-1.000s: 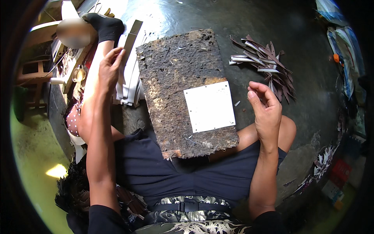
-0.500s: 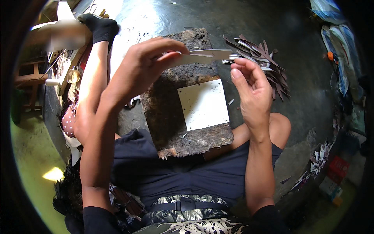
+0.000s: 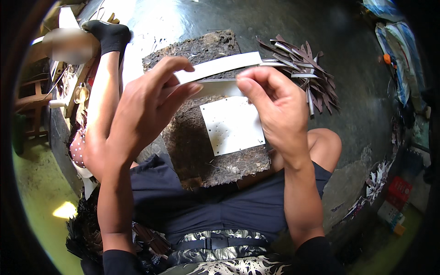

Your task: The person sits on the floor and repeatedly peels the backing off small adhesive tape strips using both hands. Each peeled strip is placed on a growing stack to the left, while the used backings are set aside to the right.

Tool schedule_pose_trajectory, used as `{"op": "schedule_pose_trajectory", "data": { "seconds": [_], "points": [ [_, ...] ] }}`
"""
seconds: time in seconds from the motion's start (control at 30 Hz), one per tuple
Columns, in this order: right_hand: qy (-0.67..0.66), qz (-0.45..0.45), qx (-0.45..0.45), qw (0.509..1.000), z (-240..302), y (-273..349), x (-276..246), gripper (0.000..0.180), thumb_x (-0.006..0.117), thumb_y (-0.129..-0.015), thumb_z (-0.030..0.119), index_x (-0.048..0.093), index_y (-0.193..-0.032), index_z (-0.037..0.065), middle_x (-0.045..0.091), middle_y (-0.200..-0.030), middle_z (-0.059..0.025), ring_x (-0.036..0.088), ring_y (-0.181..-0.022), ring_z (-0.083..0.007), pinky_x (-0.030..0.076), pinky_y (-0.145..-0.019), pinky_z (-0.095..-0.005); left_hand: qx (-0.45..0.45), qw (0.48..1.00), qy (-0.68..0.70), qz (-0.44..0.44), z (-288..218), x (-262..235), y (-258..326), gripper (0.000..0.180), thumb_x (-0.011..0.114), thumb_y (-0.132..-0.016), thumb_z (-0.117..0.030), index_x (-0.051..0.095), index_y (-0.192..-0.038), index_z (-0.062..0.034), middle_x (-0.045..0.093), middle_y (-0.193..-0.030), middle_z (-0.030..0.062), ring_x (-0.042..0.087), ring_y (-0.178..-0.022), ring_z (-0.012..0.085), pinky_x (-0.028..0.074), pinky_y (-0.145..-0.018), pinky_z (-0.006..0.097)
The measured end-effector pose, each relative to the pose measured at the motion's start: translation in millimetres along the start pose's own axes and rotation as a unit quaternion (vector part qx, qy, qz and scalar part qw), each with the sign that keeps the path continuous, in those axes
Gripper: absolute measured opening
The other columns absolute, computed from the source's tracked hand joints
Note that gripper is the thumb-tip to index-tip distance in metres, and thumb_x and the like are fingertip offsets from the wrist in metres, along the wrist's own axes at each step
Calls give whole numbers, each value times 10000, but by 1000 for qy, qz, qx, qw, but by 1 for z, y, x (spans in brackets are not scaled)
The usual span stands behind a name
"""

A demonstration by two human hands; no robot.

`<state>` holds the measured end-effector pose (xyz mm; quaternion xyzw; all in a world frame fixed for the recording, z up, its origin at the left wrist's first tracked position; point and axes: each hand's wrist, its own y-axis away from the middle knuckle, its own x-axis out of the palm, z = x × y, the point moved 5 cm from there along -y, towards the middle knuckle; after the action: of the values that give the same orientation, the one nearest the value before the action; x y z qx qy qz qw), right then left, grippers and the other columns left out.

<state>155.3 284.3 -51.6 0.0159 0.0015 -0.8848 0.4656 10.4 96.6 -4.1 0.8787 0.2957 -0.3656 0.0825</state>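
My left hand is closed on the left ends of thin white strips. The upper strip slants up to the right, its far end free. Just below it runs a second strip, whose right end my right hand pinches between thumb and fingers. Both hands are raised over a dark, rough board lying in front of my lap. On the board rests a white square sheet marked with small dark dots, in front of the strips.
Beyond my right hand, a pile of brown and white strips lies on the grey floor. A leg in a black sock stretches along the left. Plastic bags and a red box are at the far right; wooden pieces stand at left.
My right hand has moved left and now pinches a strip's right end. The strips, seen nearly edge-on before, have come apart into two. My left hand has shifted left and lower.
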Motion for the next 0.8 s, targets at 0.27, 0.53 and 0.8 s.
{"op": "schedule_pose_trajectory", "data": {
  "seconds": [0.27,0.53,0.8],
  "points": [
    [180,22,49,982,-2,57,-31,130,805,-1049,71,783,-1098,-47,761,-949,-79,675,-785,-96,550,-711,-288,71,989,-132,-17,-39,48,39,271,857,-969,-158,741,-1196,-65,723,-1189,148,699,-1058,363,568,-941,472],
    [70,34,124,989,-28,60,-47,173,807,-1049,24,786,-1213,-29,805,-1070,-36,710,-924,-65,583,-834,-235,55,998,27,-14,-44,109,22,240,849,-951,-90,797,-1185,-92,739,-1127,114,749,-977,334,612,-830,446],
    [-179,45,220,958,-64,59,-49,150,812,-1066,71,802,-1207,20,771,-1000,20,674,-873,-35,547,-782,-206,106,994,-19,-24,-42,107,22,295,874,-915,-68,835,-1202,-127,725,-1037,71,657,-909,279,554,-829,408]
  ]
}}
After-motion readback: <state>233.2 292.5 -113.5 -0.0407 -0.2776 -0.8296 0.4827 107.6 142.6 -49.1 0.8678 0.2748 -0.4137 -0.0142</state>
